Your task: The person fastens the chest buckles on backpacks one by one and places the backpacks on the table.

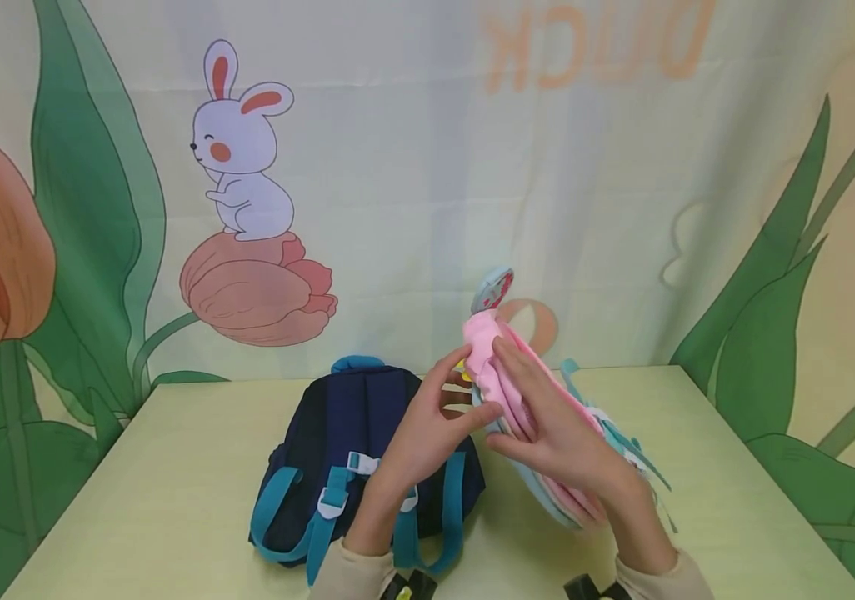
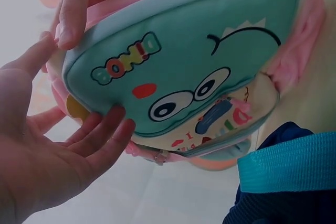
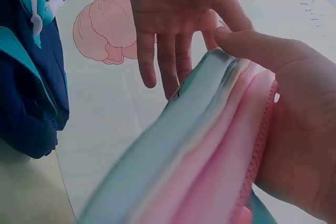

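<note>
A pink and light-teal children's backpack [image 1: 482, 342] stands tilted at the right of the table, its edge towards me. Its front panel [image 2: 189, 45] bears a cartoon face with big eyes and colourful lettering. My right hand [image 1: 566, 433] holds it, thumb on the edge and fingers on the back side. My left hand [image 1: 427, 429] is at its front: the thumb meets the edge near my right thumb, while the other fingers [image 2: 107, 132], spread and fairly straight, lie against or close to the front panel. Part of the right fingers is hidden behind the backpack.
To the left lies a navy backpack [image 1: 363, 408] with teal straps [image 1: 277, 508] and white buckles, its straps facing up. The pale table [image 1: 172, 483] reaches back to a printed curtain [image 1: 397, 208] with a rabbit and tulips.
</note>
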Tool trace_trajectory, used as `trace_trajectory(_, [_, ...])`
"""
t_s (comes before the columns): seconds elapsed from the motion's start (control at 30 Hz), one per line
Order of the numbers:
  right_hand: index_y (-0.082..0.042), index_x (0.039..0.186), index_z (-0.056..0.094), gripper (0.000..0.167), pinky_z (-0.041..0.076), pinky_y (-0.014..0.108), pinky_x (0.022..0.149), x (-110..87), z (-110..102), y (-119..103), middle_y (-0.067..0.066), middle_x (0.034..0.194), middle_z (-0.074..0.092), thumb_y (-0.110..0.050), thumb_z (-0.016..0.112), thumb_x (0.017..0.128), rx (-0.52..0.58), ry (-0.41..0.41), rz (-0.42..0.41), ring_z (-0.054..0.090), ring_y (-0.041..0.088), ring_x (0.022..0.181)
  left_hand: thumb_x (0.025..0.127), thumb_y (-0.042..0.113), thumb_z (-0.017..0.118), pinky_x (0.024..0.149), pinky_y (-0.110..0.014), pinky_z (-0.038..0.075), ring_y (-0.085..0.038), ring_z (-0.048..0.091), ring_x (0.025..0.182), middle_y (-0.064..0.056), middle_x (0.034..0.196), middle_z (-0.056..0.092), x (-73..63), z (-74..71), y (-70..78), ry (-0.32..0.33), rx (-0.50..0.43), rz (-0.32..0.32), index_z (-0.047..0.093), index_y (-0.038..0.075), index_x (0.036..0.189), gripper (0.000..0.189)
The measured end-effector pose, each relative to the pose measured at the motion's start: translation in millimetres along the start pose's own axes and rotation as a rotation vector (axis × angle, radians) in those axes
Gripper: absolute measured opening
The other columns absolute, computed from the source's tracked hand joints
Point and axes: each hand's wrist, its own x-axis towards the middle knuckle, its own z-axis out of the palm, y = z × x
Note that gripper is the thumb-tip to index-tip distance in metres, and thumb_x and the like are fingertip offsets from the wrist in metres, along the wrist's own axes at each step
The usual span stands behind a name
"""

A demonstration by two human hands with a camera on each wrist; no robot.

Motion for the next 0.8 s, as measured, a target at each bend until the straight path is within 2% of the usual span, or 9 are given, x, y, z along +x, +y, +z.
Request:
trace_trajectory(0.2, [-0.033, 0.160, 0.007, 0.102, 0.037, 0.054, 0.113, -1.8, 2.6, 2.5, -0.008, 0.168, 0.002, -0.022, 0.077, 0.087, 0.052, -0.082, 0.063, 0.011, 0.023, 0.154, 0.084, 0.053, 0.074, 0.082, -0.035, 0.058, -0.022, 0.062, 0.109, -0.001, 0.126, 0.052, 0.9, 2.9, -2.5, 0.007, 0.016, -0.035, 0.033, 0.036, 0.152, 0.081])
trace_trajectory(0.4, [-0.030, 0.160, 0.009, 0.095, 0.034, 0.056, 0.114, -4.6, -4.7, 7.9, -0.003, 0.168, 0.006, -0.027, 0.074, 0.091, 0.012, -0.129, 0.049, 0.015, 0.022, 0.152, 0.084, 0.054, 0.074, 0.081, -0.035, 0.057, -0.019, 0.065, 0.104, -0.001, 0.126, 0.052, 2.2, 5.5, -5.0, 0.003, 0.029, -0.088, 0.037, 0.035, 0.150, 0.078])
trace_trajectory(0.57, [-0.036, 0.159, 0.012, 0.090, 0.037, 0.058, 0.111, -10.9, -21.7, 6.6, -0.008, 0.166, 0.012, -0.031, 0.072, 0.092, -0.007, -0.108, 0.048, 0.020, 0.024, 0.151, 0.085, 0.051, 0.074, 0.082, -0.036, 0.057, -0.019, 0.065, 0.103, -0.003, 0.125, 0.053, 3.2, 4.8, -8.4, -0.013, 0.054, -0.111, 0.040, 0.034, 0.148, 0.074])
trace_trajectory(0.7, [-0.042, 0.156, 0.020, 0.082, 0.040, 0.061, 0.107, -18.7, -38.2, 9.5, -0.006, 0.161, 0.025, -0.032, 0.070, 0.093, -0.021, -0.063, 0.110, 0.033, 0.026, 0.144, 0.084, 0.049, 0.075, 0.081, -0.037, 0.057, -0.019, 0.066, 0.103, -0.004, 0.123, 0.054, 3.5, 3.2, -11.5, -0.036, 0.081, -0.133, 0.041, 0.032, 0.146, 0.072])
trace_trajectory(0.8, [-0.043, 0.154, 0.027, 0.075, 0.041, 0.059, 0.107, -24.6, -48.7, 14.1, -0.005, 0.156, 0.033, -0.031, 0.070, 0.093, -0.032, -0.029, 0.157, 0.038, 0.023, 0.140, 0.085, 0.045, 0.075, 0.079, -0.035, 0.056, -0.019, 0.065, 0.101, -0.005, 0.122, 0.055, 3.0, 2.1, -14.5, -0.061, 0.099, -0.148, 0.041, 0.029, 0.145, 0.071])
